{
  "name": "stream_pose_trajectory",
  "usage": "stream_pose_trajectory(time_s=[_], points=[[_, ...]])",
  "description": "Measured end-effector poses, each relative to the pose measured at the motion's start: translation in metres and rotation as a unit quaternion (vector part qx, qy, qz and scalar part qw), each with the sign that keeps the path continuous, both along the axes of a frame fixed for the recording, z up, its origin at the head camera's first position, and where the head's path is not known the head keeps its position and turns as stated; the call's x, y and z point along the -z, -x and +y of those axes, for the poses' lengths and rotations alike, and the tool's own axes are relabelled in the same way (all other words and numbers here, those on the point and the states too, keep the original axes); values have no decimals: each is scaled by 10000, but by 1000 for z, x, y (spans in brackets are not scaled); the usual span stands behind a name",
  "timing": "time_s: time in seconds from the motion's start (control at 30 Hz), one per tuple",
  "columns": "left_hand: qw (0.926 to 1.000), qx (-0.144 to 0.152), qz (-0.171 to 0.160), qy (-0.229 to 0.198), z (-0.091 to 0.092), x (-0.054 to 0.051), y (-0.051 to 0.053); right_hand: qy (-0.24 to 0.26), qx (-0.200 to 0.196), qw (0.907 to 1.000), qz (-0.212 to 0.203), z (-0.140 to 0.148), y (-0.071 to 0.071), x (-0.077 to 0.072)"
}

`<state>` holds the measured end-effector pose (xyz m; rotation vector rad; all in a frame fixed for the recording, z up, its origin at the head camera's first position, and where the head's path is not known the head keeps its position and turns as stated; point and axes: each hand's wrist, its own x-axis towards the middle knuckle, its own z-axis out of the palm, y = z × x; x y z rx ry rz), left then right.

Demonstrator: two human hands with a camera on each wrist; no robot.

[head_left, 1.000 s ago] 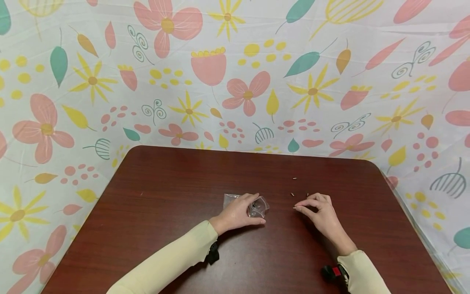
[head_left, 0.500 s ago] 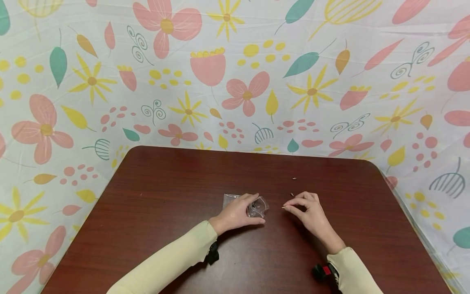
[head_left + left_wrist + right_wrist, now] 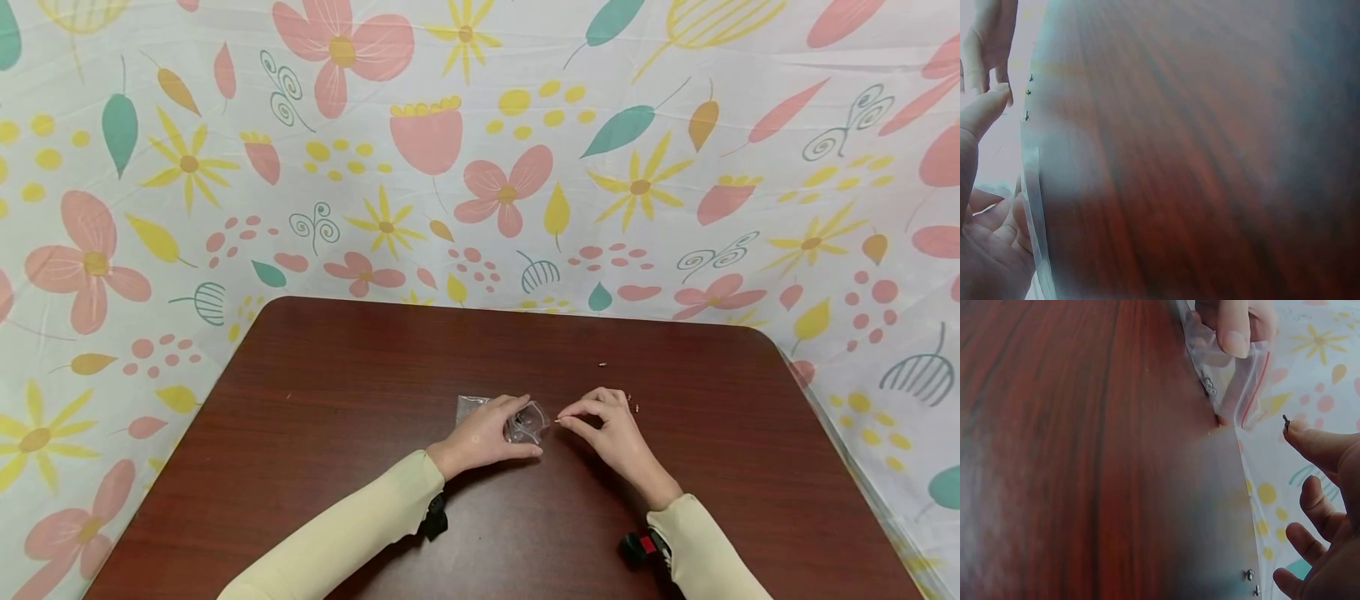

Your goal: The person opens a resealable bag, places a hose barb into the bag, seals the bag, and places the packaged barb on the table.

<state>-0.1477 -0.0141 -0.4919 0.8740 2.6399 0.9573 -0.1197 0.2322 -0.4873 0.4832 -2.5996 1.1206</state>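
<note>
My left hand [image 3: 487, 432] grips a clear plastic bag [image 3: 529, 422], thumb and fingers spread around its mouth. In the right wrist view the bag [image 3: 1254, 387] has a red line along its edge and small metal pieces [image 3: 1209, 384] inside. Just right of the bag, my right hand [image 3: 617, 437] pinches one small screw-like piece [image 3: 1286, 421] between thumb and forefinger; its other fingers are loosely bent in the right wrist view. Several similar pieces lie on the table, one farther back [image 3: 602, 364] and others beside my right hand [image 3: 637, 409].
The dark red-brown table [image 3: 360, 358] has rounded back corners. A cloth with flowers and leaves [image 3: 480, 233] hangs behind it and at its sides. Black straps [image 3: 433, 518] are on both wrists.
My right hand has moved left toward the bag with the small piece pinched in it, uncovering pieces on the table to its right. My left hand and the bag have stayed in place.
</note>
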Motion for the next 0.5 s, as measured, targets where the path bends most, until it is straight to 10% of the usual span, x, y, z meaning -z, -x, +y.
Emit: stream_pose_trajectory(time_s=[0.5], points=[[10000,-9,-20,-35,0,0,0,-206,-99,9997,-104,-15,6,6]])
